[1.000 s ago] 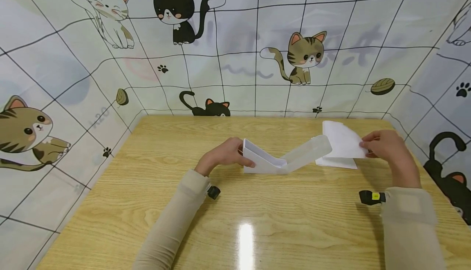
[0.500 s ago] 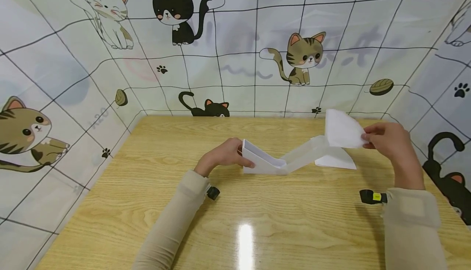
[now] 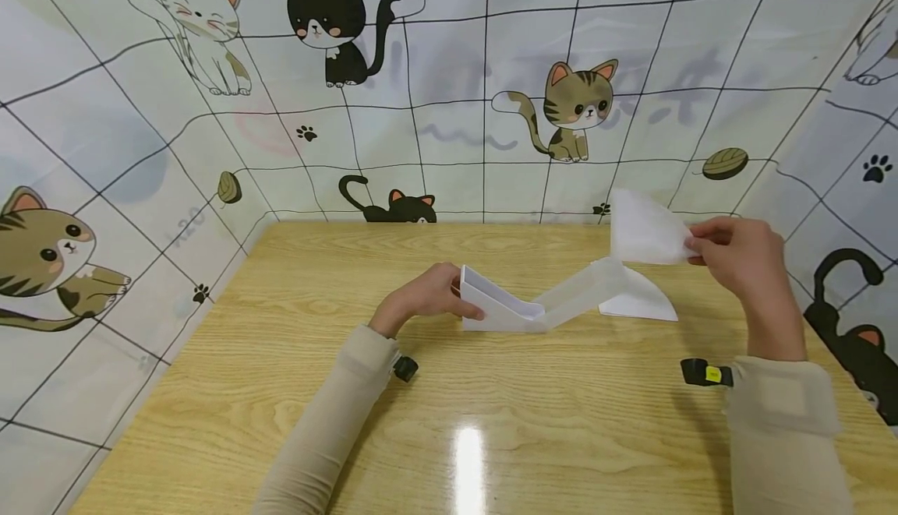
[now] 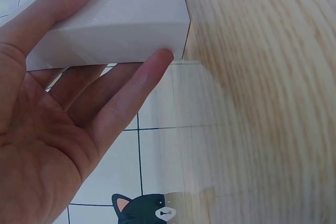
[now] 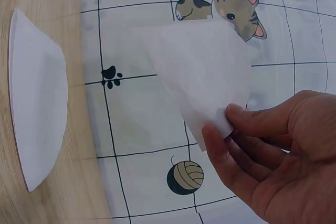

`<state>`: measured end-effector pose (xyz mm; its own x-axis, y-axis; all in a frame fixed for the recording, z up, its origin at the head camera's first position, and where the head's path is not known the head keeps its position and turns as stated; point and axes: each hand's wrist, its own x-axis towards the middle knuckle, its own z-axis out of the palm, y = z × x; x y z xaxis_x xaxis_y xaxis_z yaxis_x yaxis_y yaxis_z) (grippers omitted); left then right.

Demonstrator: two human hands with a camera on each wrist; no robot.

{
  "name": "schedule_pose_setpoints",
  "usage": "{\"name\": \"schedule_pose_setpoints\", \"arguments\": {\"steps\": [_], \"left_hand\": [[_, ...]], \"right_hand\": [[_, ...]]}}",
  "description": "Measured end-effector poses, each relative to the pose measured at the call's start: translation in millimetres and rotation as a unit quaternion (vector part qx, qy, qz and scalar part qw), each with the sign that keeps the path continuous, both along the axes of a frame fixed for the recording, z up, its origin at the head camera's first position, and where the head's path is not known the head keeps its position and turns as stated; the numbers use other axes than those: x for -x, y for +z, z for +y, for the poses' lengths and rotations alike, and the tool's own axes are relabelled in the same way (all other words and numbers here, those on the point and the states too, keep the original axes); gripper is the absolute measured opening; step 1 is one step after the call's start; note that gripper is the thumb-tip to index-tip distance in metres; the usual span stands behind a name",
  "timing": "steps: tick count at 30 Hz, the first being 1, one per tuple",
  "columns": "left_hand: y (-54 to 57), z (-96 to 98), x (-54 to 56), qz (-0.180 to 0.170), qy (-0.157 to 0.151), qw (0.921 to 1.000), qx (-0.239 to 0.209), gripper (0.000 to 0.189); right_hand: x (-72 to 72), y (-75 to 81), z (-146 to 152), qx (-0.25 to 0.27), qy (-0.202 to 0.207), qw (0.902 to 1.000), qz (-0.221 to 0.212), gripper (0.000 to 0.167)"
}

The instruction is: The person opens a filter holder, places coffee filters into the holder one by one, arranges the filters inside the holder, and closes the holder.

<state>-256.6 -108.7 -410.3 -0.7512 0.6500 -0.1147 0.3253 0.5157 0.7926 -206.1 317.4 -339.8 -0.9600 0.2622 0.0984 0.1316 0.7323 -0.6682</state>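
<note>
My left hand (image 3: pixel 433 291) grips the left end of a white box (image 3: pixel 500 312), thumb on the near face. Its hinged translucent lid (image 3: pixel 581 294) tilts open to the right. In the left wrist view, fingers reach along the far side of the box (image 4: pixel 110 40). My right hand (image 3: pixel 745 256) pinches the edge of a thin, fan-shaped white paper filter (image 3: pixel 644 228), held above the table beyond the lid. The right wrist view shows thumb and fingertips on one corner of this filter (image 5: pixel 205 66). Another fan-shaped white filter (image 3: pixel 640 301), perhaps several stacked, lies below on the table.
The wooden table (image 3: pixel 393 437) carries the box and the lying filter. A cat-printed backdrop (image 3: pixel 449 133) rises at the back and sides. Small black cameras sit on both wrists, such as the right wrist camera (image 3: pixel 705 373).
My right hand has lifted the pinched filter up and away from the other on the table, uncovering more of that one. The left hand and box have stayed in place.
</note>
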Motion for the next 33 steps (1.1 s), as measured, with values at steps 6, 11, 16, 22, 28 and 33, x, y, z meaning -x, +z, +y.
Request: {"name": "schedule_pose_setpoints", "arguments": {"steps": [6, 11, 16, 22, 28, 33], "left_hand": [[-0.2, 0.6, 0.2, 0.001, -0.007, 1.0000, -0.005, 0.036], [-0.8, 0.4, 0.5, -0.001, -0.005, 1.0000, -0.006, 0.036], [-0.8, 0.2, 0.4, -0.004, -0.001, 1.0000, -0.005, 0.036], [-0.8, 0.0, 0.4, -0.004, 0.000, 1.0000, -0.006, 0.037], [-1.3, -0.4, 0.0, -0.004, 0.001, 1.0000, -0.008, 0.037], [-1.4, -0.8, 0.4, -0.006, 0.001, 0.9999, -0.009, 0.037]], "right_hand": [[-2.5, 3.4, -6.3, -0.010, -0.002, 0.9998, 0.016, 0.034], [-4.8, 6.7, -9.7, -0.011, 0.005, 0.9993, 0.034, 0.034], [-6.0, 11.5, -14.4, -0.006, 0.011, 0.9987, 0.050, 0.035], [-8.5, 14.7, -22.0, -0.007, 0.013, 0.9977, 0.066, 0.034], [-12.4, 19.0, -30.1, -0.017, 0.019, 0.9958, 0.088, 0.031], [-14.2, 22.8, -36.0, -0.027, 0.026, 0.9939, 0.104, 0.029]]}}
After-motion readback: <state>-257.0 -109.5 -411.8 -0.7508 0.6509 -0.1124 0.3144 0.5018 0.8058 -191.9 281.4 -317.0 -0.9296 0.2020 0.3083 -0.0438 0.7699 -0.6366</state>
